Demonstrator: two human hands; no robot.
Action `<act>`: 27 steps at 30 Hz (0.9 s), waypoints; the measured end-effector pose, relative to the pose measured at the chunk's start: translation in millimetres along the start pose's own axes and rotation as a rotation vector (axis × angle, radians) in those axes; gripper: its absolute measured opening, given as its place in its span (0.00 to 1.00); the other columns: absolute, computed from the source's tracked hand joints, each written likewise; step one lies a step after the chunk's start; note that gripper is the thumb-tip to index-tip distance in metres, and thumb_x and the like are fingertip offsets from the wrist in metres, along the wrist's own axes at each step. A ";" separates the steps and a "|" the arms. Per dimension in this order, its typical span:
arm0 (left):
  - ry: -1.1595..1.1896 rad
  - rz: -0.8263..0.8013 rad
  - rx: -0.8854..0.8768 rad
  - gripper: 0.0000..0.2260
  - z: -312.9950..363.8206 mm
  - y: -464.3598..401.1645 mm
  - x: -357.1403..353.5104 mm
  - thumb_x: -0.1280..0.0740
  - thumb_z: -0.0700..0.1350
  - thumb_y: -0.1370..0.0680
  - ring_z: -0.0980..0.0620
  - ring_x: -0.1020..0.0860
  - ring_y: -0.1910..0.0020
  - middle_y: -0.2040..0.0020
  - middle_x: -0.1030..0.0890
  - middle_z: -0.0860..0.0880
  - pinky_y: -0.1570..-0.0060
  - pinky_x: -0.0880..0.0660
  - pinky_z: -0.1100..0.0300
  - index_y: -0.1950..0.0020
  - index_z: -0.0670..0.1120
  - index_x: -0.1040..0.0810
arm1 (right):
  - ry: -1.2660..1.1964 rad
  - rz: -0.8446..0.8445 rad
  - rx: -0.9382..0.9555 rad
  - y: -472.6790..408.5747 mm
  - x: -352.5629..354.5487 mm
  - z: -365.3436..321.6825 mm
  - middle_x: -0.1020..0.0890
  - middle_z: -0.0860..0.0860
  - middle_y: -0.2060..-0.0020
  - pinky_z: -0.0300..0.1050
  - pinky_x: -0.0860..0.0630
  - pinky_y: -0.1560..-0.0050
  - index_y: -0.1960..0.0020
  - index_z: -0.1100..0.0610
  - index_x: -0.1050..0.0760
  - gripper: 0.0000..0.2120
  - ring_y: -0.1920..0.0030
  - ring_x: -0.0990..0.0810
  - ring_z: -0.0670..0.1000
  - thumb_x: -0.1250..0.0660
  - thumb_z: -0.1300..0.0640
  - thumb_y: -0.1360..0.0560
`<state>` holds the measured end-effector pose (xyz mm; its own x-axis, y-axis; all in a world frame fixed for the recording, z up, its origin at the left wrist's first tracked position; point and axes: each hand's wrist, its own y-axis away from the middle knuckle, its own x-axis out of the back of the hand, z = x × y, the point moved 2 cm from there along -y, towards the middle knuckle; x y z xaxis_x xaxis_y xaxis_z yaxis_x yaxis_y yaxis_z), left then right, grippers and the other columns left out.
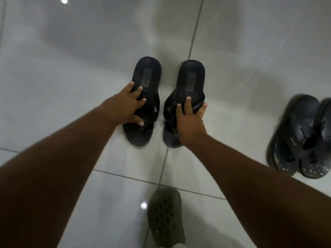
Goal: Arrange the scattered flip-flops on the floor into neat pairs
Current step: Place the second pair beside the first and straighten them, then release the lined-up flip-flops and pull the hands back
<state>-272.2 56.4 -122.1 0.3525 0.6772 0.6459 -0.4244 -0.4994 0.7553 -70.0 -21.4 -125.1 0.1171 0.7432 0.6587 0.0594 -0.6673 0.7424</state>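
Two black flip-flops lie side by side on the glossy white tiled floor, heels pointing away from me. My left hand [125, 106] grips the left flip-flop [147, 72] across its straps and outer edge. My right hand [189, 120] grips the right flip-flop [191, 76] over its straps, thumb on the outer side. A narrow gap separates the two soles. At the right edge a second dark pair [302, 138] with worn, speckled soles lies close together, blurred.
A grey perforated clog [165, 215] on my foot stands at the bottom centre, just behind the held pair. Dark grout lines [195, 31] cross the white floor tiles. Bare reflective floor stretches to the left and beyond the flip-flops.
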 end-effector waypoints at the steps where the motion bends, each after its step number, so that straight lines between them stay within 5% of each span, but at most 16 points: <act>1: -0.012 -0.006 -0.010 0.42 -15.3 5.7 -3.5 0.37 0.68 0.29 0.37 0.61 0.23 0.20 0.53 0.42 0.25 0.45 0.41 0.22 0.47 0.44 | -0.010 -0.009 -0.003 -7.2 3.9 -20.1 0.62 0.57 0.22 0.69 0.34 0.35 0.21 0.55 0.55 0.39 0.29 0.64 0.78 0.35 0.60 0.24; 8: 0.096 0.072 0.045 0.41 -68.9 31.0 -23.0 0.35 0.67 0.31 0.39 0.61 0.23 0.20 0.51 0.44 0.26 0.42 0.40 0.23 0.48 0.41 | 0.034 -0.030 0.034 -20.3 0.5 -93.6 0.62 0.64 0.23 0.74 0.44 0.31 0.22 0.59 0.57 0.46 0.30 0.59 0.80 0.29 0.59 0.27; 17: 0.078 0.105 0.126 0.45 -66.8 35.8 -16.5 0.33 0.66 0.31 0.37 0.58 0.23 0.20 0.51 0.43 0.28 0.41 0.37 0.22 0.48 0.48 | -0.080 -0.080 0.047 -12.5 9.5 -88.3 0.66 0.57 0.23 0.69 0.40 0.31 0.22 0.53 0.61 0.46 0.28 0.64 0.76 0.32 0.61 0.25; 21: 0.094 0.192 0.198 0.45 -8.1 60.0 -8.4 0.30 0.60 0.30 0.33 0.53 0.23 0.21 0.47 0.42 0.33 0.37 0.33 0.22 0.45 0.50 | -0.223 0.037 0.069 34.9 25.4 -35.0 0.66 0.56 0.23 0.65 0.31 0.35 0.23 0.48 0.66 0.48 0.25 0.59 0.72 0.34 0.67 0.25; 27: 0.094 0.187 0.038 0.43 168.7 44.2 30.4 0.32 0.60 0.28 0.32 0.50 0.24 0.20 0.49 0.42 0.31 0.37 0.36 0.22 0.46 0.49 | -0.218 0.184 -0.288 129.0 14.9 176.6 0.56 0.58 0.22 0.68 0.40 0.32 0.21 0.54 0.58 0.40 0.24 0.53 0.69 0.36 0.50 0.23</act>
<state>-139.5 -36.3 -50.3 0.1903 0.6176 0.7631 -0.4423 -0.6400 0.6283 114.5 -104.9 -41.1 0.3093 0.5643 0.7654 -0.2586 -0.7246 0.6388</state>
